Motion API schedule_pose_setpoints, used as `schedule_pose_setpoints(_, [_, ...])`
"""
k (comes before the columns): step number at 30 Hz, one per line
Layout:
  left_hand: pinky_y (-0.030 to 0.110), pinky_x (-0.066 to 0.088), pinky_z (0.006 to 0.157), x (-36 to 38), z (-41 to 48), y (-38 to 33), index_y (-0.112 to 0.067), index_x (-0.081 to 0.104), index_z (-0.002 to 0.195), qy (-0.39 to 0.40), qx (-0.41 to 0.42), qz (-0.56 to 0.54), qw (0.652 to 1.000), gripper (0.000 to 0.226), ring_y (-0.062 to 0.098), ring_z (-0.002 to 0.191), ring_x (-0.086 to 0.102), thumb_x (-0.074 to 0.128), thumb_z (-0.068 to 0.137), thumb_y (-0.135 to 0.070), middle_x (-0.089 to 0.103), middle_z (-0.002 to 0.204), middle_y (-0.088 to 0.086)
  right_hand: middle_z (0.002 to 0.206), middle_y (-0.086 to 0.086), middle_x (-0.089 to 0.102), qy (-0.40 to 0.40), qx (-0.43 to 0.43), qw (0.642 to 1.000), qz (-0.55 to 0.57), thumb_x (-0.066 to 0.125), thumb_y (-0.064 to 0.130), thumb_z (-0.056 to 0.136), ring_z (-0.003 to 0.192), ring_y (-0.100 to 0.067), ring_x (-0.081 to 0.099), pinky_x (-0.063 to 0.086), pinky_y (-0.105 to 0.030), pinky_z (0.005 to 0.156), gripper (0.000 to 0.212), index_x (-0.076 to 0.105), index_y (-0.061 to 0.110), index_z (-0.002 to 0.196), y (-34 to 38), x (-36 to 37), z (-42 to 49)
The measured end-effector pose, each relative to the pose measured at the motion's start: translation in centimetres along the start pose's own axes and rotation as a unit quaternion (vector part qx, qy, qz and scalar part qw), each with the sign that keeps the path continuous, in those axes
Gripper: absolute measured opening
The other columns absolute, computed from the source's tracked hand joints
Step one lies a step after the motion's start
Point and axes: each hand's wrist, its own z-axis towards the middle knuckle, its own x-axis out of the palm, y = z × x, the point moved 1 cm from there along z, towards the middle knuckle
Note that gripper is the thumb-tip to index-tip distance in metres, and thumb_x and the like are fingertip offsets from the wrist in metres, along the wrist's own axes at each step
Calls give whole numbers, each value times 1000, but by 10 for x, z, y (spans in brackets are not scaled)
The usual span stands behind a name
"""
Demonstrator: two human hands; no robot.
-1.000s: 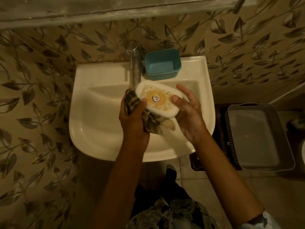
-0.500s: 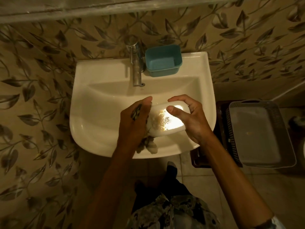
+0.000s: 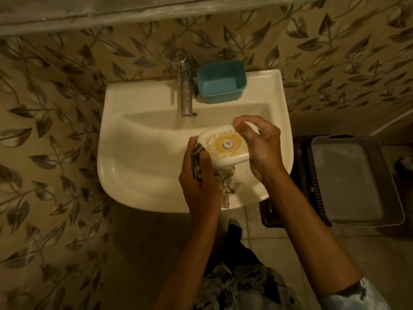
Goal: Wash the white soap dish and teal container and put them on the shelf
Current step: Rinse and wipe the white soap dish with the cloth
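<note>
Over the white sink basin (image 3: 138, 153) I hold the white soap dish (image 3: 223, 146), its patterned face with a round yellow label turned up. My right hand (image 3: 261, 146) grips the dish's right end, thumb curled over its far edge. My left hand (image 3: 199, 175) grips a striped cloth (image 3: 223, 182) against the dish's left end; the cloth hangs down below the dish. The teal container (image 3: 221, 82) stands empty and upright on the sink's back ledge, right of the tap (image 3: 185, 90).
A grey plastic basket (image 3: 355, 175) rests on a dark crate at floor level right of the sink. Leaf-patterned wall tiles surround the basin. A ledge (image 3: 134, 10) runs along the top of the wall. No water runs from the tap.
The dish was turned edge-on half a second ago and now faces up again. Both hands have shifted slightly right and back over the basin.
</note>
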Motion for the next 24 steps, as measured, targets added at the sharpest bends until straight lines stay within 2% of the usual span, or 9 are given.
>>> schedule_pose_setpoints(3, [8, 50, 75, -4, 7, 0, -16, 51, 133, -22, 2, -7, 1000, 36, -11, 98, 61, 48, 98, -21, 59, 113, -17, 86, 7, 72, 70, -3, 997, -20, 67, 3, 83, 85, -17, 68, 58, -36, 72, 22, 74, 23, 77, -1, 0, -3])
schedule_pose_setpoints(5, [14, 53, 77, -8, 16, -2, -15, 53, 131, -12, -4, 1, 1000, 35, -2, 100, 63, 47, 98, -23, 61, 116, -8, 87, 6, 72, 100, 16, 995, -7, 68, 5, 84, 85, -18, 69, 58, -34, 69, 21, 74, 24, 78, -2, 0, -3])
schedule_pose_setpoints(8, [26, 56, 84, -16, 29, -7, -21, 57, 127, 45, -32, 33, 998, 32, 11, 105, 64, 47, 98, -28, 64, 119, -2, 86, 6, 72, 139, 30, 990, -16, 69, 5, 84, 82, -16, 70, 57, -30, 65, 19, 74, 23, 80, 3, -3, -2])
schedule_pose_setpoints(12, [21, 58, 69, -21, 47, -12, -23, 64, 120, 146, -60, 54, 986, 29, 8, 92, 69, 52, 95, -32, 70, 106, -6, 86, 4, 71, 178, 24, 980, -83, 67, 4, 85, 80, -14, 69, 57, -31, 68, 14, 72, 17, 84, 21, -4, 6])
schedule_pose_setpoints(14, [24, 59, 72, -14, 52, -16, -21, 64, 120, 141, -65, 26, 988, 29, 11, 95, 69, 55, 93, -31, 71, 110, -2, 91, -1, 70, 118, 31, 991, -55, 66, 9, 86, 83, -17, 69, 58, -35, 71, 11, 68, 15, 94, 29, 0, 10])
schedule_pose_setpoints(16, [24, 58, 70, -2, 51, -22, -19, 65, 117, 95, -71, -42, 992, 27, 13, 95, 70, 56, 93, -27, 71, 109, 1, 93, -6, 69, -11, 64, 995, 78, 67, 17, 87, 84, -20, 69, 58, -39, 75, 19, 62, 10, 105, 34, 8, 11])
schedule_pose_setpoints(18, [27, 59, 72, 13, 46, -28, -15, 63, 118, 39, -78, -126, 988, 27, 16, 96, 70, 55, 94, -24, 70, 110, 5, 98, -10, 69, -77, 77, 975, 195, 66, 24, 89, 89, -23, 70, 58, -40, 77, 31, 57, 7, 113, 34, 19, 7])
schedule_pose_setpoints(21, [35, 58, 84, 28, 31, -36, -14, 57, 125, -11, -35, -141, 989, 32, 17, 105, 66, 53, 95, -23, 66, 116, 2, 118, -12, 65, -53, 57, 985, 155, 62, 27, 92, 103, -27, 68, 58, -44, 82, 37, 51, 19, 125, 26, 33, -2])
schedule_pose_setpoints(24, [23, 56, 80, 32, 16, -38, -14, 53, 131, 11, 28, -89, 996, 34, 5, 102, 66, 47, 98, -23, 63, 109, -13, 127, -15, 61, -20, 32, 994, 107, 54, 23, 97, 110, -29, 65, 55, -50, 89, 40, 46, 17, 136, 27, 32, -5])
